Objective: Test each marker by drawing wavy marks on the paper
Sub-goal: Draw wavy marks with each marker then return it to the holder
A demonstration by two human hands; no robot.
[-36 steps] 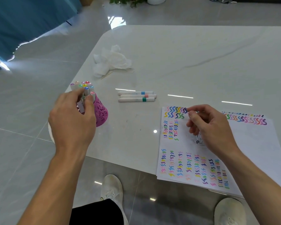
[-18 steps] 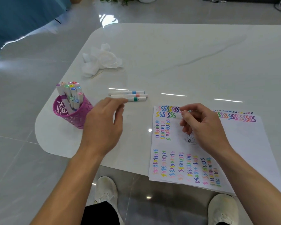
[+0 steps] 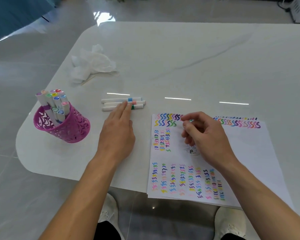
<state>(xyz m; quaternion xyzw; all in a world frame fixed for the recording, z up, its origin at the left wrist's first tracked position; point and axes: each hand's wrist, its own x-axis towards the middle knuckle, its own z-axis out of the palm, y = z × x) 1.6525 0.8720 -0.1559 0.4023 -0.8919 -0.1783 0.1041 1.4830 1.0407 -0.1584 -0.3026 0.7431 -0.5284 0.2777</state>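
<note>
Three white markers (image 3: pixel 111 104) with blue, pink and green bands lie side by side on the white table. My left hand (image 3: pixel 118 134) reaches over them, its straight fingertips touching the two nearer ones. The paper (image 3: pixel 178 153), covered with rows of coloured wavy marks, lies at the right. My right hand (image 3: pixel 206 135) hovers over its top rows with fingers curled, pinching a marker (image 3: pixel 190 120) of which only a teal bit shows. A pink cut-out holder (image 3: pixel 71 129) with several capped markers (image 3: pixel 54 101) stands at the left.
A crumpled white tissue (image 3: pixel 92 63) lies behind the holder. More marked sheets (image 3: pixel 249 144) stick out from under the top paper, which overhangs the table's near edge (image 3: pixel 76 177). My shoes (image 3: pixel 230 220) show on the tiled floor below.
My left hand left the pink holder and moved right, onto the three loose markers. My right hand stayed over the top rows of marks.
</note>
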